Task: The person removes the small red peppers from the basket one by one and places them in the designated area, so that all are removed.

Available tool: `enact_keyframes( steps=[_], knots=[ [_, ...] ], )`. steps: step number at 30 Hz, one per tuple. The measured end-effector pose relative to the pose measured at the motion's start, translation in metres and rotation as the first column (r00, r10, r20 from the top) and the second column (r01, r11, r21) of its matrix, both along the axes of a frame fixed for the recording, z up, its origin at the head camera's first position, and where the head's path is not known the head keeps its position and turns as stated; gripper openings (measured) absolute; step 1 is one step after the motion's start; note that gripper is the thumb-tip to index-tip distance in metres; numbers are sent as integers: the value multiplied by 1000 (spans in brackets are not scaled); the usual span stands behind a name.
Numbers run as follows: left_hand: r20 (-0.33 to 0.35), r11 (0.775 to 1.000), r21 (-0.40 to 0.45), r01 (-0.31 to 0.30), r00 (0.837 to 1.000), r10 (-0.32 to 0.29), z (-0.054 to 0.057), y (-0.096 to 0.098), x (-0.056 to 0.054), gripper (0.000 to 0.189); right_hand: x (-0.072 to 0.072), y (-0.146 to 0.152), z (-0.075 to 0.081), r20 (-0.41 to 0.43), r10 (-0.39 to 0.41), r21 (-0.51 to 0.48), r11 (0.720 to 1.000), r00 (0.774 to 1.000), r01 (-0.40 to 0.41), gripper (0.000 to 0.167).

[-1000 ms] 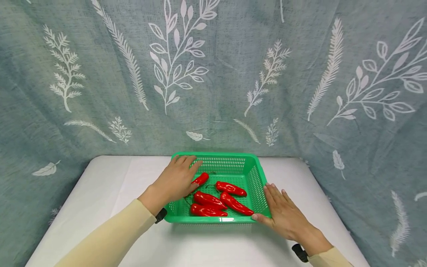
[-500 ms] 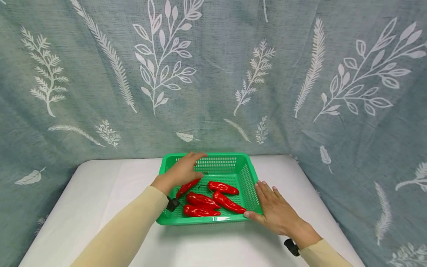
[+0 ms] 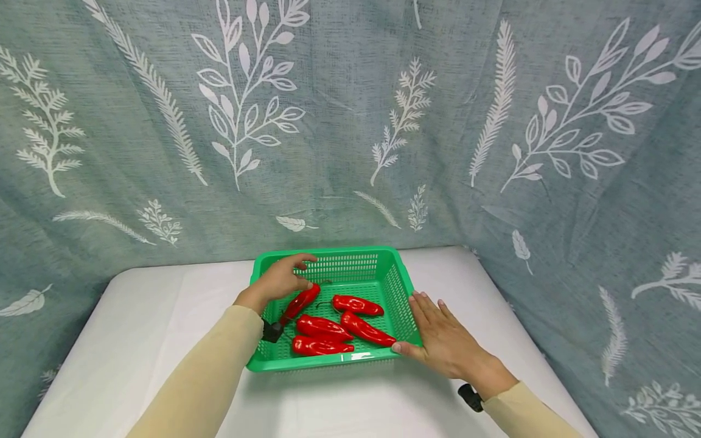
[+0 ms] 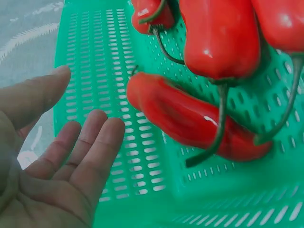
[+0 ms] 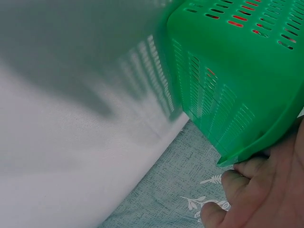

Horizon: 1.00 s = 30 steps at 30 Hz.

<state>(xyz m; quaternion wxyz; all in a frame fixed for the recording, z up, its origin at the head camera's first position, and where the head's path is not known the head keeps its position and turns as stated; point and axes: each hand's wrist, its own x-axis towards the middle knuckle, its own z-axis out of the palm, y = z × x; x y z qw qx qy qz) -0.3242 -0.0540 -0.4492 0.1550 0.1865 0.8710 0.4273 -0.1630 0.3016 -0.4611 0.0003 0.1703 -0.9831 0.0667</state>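
Note:
A green perforated basket [image 3: 263, 365] holds several glossy red chili peppers with dark green stems. My left hand [image 3: 276, 281] hovers over the basket's left side, above the leftmost pepper [image 3: 301, 302]. In the left wrist view its fingers [image 4: 102, 147] are apart and bent a little, with a gap between them and that pepper. Another pepper [image 3: 358, 305] lies at the middle of the basket, and the others lie toward its front. My right hand [image 3: 449, 344] rests along the basket's right wall, fingers straight, thumb at the front right corner of the rim.
A white table [image 3: 181, 316] carries the basket near its far edge. Behind it hangs a grey-green cloth [image 3: 328, 164] with white leaf prints, which also covers both sides. In the right wrist view, the table edge runs just beyond the basket.
My left hand has come farther into the basket, then drawn back slightly, showing more of the leftmost pepper. The head view has turned, so everything shifts left. My right hand stays at the basket's side.

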Motion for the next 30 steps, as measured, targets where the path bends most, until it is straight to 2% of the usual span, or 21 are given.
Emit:
enact_keyframes(
  steps=[6, 12, 21, 26, 30],
  knots=[
    [-11, 1000, -23, -9, 1000, 9, -10, -2, -6, 62, -1, 0, 0, -7, 2, 14, 1000, 1000, -2, 105],
    [-22, 995, -95, -10, 1000, 8, -20, 0, -8, 62, -1, -1, 0, -8, 0, 22, 1000, 1000, 0, 105],
    [-6, 981, -191, 46, 999, -48, -28, 3, -6, 68, -1, -2, 1, -4, 0, 17, 1000, 1000, 0, 105],
    [18, 974, -208, 86, 996, -84, -30, 5, -4, 74, 0, -2, 2, -7, 0, 19, 1000, 1000, 0, 105],
    [3, 966, -239, 104, 994, -106, -32, 8, -3, 77, 0, -2, 3, -8, -1, 15, 1000, 1000, 1, 105]
  ],
)
